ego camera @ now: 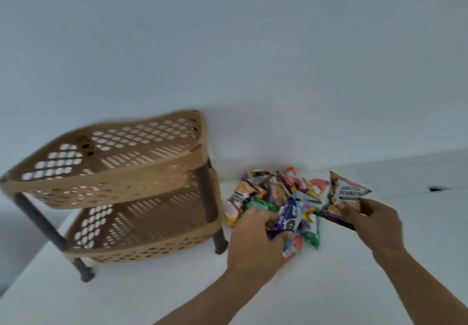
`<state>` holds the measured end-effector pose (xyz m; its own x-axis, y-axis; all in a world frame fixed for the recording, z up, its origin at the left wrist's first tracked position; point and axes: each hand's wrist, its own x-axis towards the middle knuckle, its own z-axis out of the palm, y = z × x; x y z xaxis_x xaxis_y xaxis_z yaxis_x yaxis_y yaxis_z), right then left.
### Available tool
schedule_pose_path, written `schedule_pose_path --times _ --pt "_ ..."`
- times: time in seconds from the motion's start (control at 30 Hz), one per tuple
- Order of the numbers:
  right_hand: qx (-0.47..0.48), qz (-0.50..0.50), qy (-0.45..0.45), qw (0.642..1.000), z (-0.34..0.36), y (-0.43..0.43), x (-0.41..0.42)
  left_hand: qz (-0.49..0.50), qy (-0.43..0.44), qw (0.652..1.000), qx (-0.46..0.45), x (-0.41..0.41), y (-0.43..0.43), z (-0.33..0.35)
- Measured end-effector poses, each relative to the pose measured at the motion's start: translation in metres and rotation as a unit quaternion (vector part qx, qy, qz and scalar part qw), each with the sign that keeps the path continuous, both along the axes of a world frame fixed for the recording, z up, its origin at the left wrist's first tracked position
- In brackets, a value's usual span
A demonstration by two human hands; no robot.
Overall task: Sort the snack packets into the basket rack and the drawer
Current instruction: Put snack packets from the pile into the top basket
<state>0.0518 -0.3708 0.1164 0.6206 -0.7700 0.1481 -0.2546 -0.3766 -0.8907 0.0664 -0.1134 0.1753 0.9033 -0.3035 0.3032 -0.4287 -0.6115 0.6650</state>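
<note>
left grip curls round a blue packet; right grip pinches the peanut packet at its base.

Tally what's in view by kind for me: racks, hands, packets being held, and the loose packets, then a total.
Basket rack: 1, with 2 tiers
Hands: 2, left hand and right hand
Held packets: 2, blue packet in the left, peanut packet in the right
Loose packets in the pile: too jumbled and blurred to count
Total counted: 5
</note>
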Motion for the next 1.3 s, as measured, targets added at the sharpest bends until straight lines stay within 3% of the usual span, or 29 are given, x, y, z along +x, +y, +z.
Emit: schedule_pose_path --times 0.27,0.53,0.83,1.03,1.17,1.3 --pt "0.028 0.072 -0.089 0.993 0.082 0.102 0.000 0.040 -0.095 0.994 -0.032 0.028 0.113 0.089" --pt "0.030 0.169 -0.142 0.975 0.155 0.192 0.029 0.064 -0.061 0.996 -0.034 0.100 0.182 0.163" --pt "-0.096 0.211 -0.152 0.961 0.243 0.208 0.101 0.125 0.106 0.983 0.087 0.185 0.160 0.172" --pt "-0.164 0.240 -0.169 0.942 0.253 0.216 0.154 0.112 0.273 0.956 0.007 0.208 0.139 0.147" --pt "-0.178 0.290 -0.153 0.928 0.249 0.226 0.189 0.092 0.298 0.950 0.004 0.213 0.134 0.141" --pt "-0.187 0.334 -0.092 0.919 0.238 0.237 0.220 0.065 0.289 0.949 0.106 0.213 0.135 0.139"
